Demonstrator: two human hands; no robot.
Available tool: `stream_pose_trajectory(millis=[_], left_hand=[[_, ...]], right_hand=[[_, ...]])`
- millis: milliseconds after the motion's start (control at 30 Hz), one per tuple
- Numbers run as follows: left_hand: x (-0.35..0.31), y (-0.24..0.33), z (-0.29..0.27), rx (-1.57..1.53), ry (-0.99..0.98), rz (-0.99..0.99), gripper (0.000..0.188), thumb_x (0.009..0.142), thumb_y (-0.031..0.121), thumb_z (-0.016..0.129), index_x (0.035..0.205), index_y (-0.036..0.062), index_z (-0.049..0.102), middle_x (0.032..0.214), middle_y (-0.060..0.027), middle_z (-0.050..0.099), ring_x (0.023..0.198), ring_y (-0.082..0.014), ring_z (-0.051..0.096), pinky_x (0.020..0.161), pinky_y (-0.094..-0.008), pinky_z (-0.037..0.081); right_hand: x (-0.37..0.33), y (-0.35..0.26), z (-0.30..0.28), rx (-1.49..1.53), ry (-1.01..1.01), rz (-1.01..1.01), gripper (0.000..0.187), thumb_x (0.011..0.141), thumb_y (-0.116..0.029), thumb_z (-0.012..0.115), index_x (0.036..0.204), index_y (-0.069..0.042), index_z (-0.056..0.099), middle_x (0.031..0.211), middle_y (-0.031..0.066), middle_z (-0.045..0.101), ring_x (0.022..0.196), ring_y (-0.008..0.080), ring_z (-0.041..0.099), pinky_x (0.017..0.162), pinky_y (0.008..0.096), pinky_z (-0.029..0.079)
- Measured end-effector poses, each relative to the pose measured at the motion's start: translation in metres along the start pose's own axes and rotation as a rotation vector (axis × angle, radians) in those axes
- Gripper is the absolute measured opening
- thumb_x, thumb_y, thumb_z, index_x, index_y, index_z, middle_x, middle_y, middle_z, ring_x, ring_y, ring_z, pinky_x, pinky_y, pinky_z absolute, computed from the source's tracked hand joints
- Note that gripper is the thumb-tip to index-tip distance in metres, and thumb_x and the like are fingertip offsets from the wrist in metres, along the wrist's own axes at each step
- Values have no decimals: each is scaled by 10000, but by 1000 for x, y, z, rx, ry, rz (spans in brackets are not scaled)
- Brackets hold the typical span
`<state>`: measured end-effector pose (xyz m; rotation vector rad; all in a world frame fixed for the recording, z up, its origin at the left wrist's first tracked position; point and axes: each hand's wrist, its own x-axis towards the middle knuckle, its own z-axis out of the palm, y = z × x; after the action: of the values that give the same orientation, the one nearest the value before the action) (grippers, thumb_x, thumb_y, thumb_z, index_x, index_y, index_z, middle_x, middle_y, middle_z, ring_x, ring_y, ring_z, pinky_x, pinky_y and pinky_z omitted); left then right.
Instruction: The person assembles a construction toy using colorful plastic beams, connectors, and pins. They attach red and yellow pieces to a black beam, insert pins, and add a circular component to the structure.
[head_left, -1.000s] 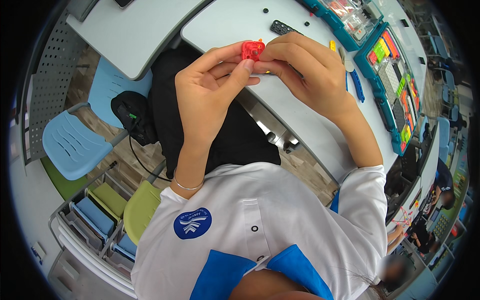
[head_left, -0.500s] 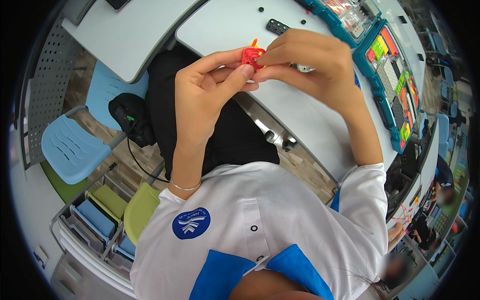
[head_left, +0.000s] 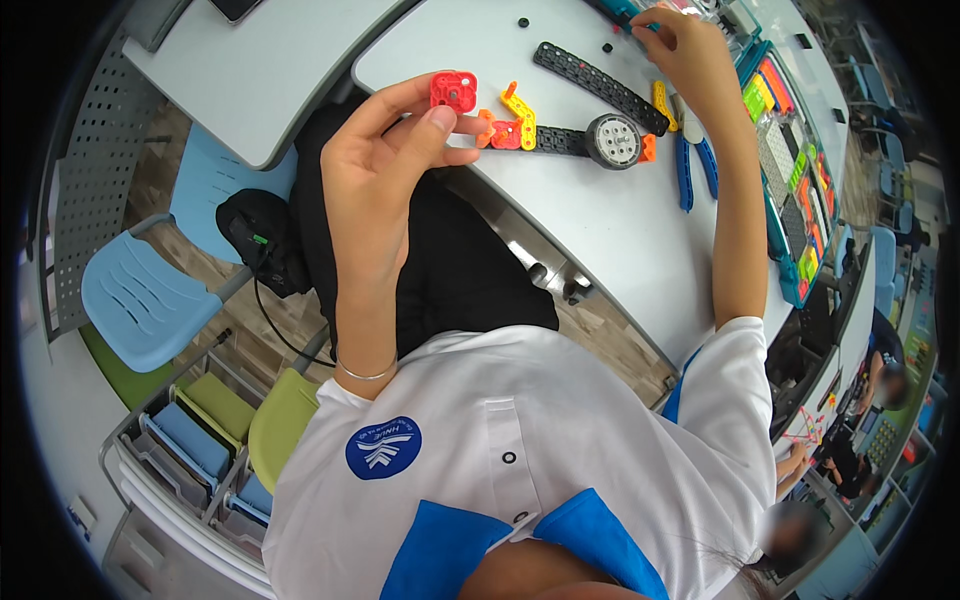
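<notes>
A small red plastic building block [head_left: 453, 91] with round holes is pinched between the thumb and fingers of my left hand [head_left: 385, 150], above the table's near edge. Just beyond that hand lies a joined build: a black beam [head_left: 560, 141], a grey wheel [head_left: 613, 142], a yellow angled piece [head_left: 520, 118], a second red block [head_left: 505, 134] and orange bits. My right hand [head_left: 688, 48] is stretched to the far side, by the open teal case. Its thumb and forefinger are slightly apart, near a tiny red part [head_left: 617, 27]; nothing shows between them.
On the white table [head_left: 640, 230] lie a long black perforated beam [head_left: 600, 87], blue-handled pliers [head_left: 690, 155] and a yellow piece [head_left: 662, 105]. The teal case [head_left: 790, 240] holds colourful parts at the right. Blue chairs [head_left: 150, 295] stand to the left. People are at the far right.
My right hand has left the red block and moved up and right toward the case. My left hand has shifted left with the block, uncovering the wheeled build and the pliers.
</notes>
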<state>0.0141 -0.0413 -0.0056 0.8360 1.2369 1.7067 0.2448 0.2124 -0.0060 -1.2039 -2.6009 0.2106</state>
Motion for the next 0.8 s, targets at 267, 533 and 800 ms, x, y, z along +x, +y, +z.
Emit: stream_pose_trajectory(millis=[267, 533, 800], left_hand=[[75, -28, -13, 13, -101, 67, 356, 975, 156, 687, 1242, -77, 658, 1128, -180, 724, 1024, -301, 752, 859, -371, 632], [102, -51, 2, 210, -212, -40, 366, 972, 183, 709, 1242, -63, 673, 1147, -169, 726, 1031, -268, 750, 889, -334, 610], [101, -59, 5, 277, -207, -10, 339, 964, 149, 718, 1237, -50, 685, 1121, -159, 736, 1000, -240, 756, 867, -305, 610]], right_hand=[[1, 2, 20, -289, 96, -153, 233, 966, -338, 673, 1082, -166, 780, 789, 84, 742, 734, 274, 727, 676, 393, 564], [5, -4, 42, -291, 209, -89, 288, 956, -361, 690, 914, -84, 761, 638, 118, 683, 614, 335, 690, 607, 438, 557], [-2, -21, 18, 78, 74, -110, 219, 932, -276, 721, 967, -64, 765, 810, 91, 739, 735, 181, 707, 659, 329, 537]])
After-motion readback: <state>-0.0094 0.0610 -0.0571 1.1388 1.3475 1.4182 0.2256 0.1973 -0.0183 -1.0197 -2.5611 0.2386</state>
